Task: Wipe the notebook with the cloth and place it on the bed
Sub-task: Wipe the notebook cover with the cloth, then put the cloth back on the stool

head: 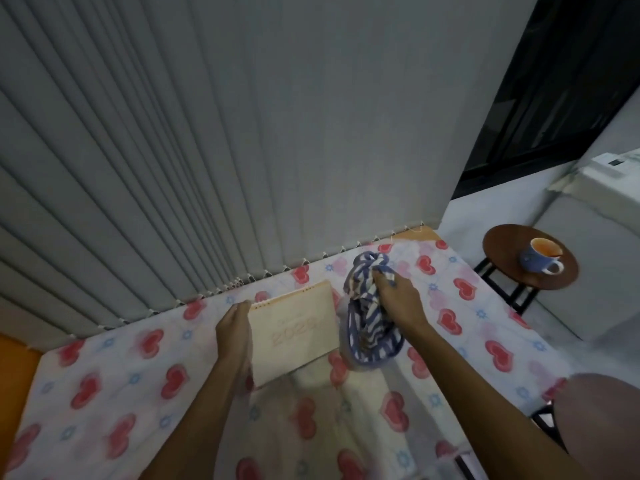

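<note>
A pale peach spiral-bound notebook with "2023" on its cover is held above the bed, which has a white sheet printed with red hearts. My left hand grips the notebook's left edge. Just to its right, my right hand holds a bunched blue-and-white striped cloth, which hangs beside the notebook's right edge.
Grey vertical blinds hang along the far side of the bed. A round brown stool at the right carries a blue cup. A white appliance stands behind the stool, and a dark window is above it.
</note>
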### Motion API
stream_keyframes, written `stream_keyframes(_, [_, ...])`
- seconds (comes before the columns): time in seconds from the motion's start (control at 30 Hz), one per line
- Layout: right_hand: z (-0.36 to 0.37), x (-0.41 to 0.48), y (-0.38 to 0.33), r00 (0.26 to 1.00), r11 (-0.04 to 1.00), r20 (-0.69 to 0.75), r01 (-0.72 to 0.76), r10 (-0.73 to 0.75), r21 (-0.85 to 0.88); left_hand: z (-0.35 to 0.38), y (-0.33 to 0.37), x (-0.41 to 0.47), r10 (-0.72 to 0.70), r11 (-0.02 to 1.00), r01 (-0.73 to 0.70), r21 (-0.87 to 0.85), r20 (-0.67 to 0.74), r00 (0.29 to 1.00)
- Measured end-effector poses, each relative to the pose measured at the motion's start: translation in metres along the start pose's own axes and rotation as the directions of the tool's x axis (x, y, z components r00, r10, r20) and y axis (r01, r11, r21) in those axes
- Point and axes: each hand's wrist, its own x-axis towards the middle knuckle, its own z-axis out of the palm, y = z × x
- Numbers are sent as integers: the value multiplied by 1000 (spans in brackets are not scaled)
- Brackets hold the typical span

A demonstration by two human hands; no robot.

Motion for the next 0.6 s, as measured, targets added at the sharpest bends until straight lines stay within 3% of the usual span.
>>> stream_keyframes(0.3, [-12, -22, 17, 999, 999, 10, -52, 52, -16, -16, -32, 12, -66, 997, 66, 26, -27, 997])
stream_keyframes(0.5, [-1, -33, 21, 997, 997, 23, -73, 74, -31, -21, -41, -2, 97, 935, -98, 341, 21, 995])
stream_keyframes(0.6, [6, -39, 22, 996, 997, 58, -74, 75, -18, -21, -43, -7, 82, 892, -80, 445, 14, 997])
